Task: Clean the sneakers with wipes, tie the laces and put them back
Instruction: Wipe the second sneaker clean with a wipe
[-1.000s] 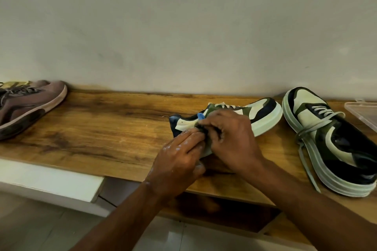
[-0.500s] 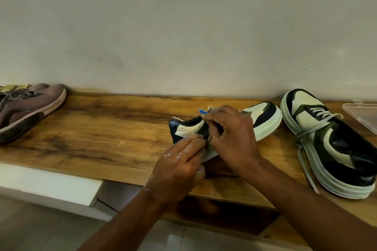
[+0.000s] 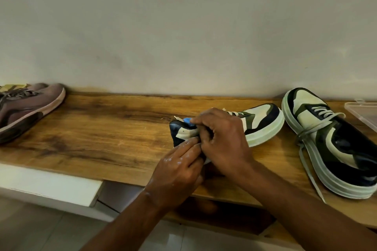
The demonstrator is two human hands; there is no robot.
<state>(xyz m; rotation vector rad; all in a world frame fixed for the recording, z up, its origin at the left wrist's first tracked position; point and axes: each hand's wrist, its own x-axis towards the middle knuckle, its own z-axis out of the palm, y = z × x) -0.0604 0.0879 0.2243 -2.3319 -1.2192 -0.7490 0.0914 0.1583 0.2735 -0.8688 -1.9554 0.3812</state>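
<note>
Sneaker [image 3: 261, 126] | both hands' grip on heel | wooden shelf [image 3: 114, 128]

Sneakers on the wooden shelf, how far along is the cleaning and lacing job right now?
Nothing looks finished. In hand: both the left hand and right hand work at the heel end of the middle sneaker; a wipe isn't clearly visible. Left: the right-side sneaker lies with its laces loose and trailing, so tying remains, then putting the pair back. The brown sneakers sit untouched at far left.
</note>
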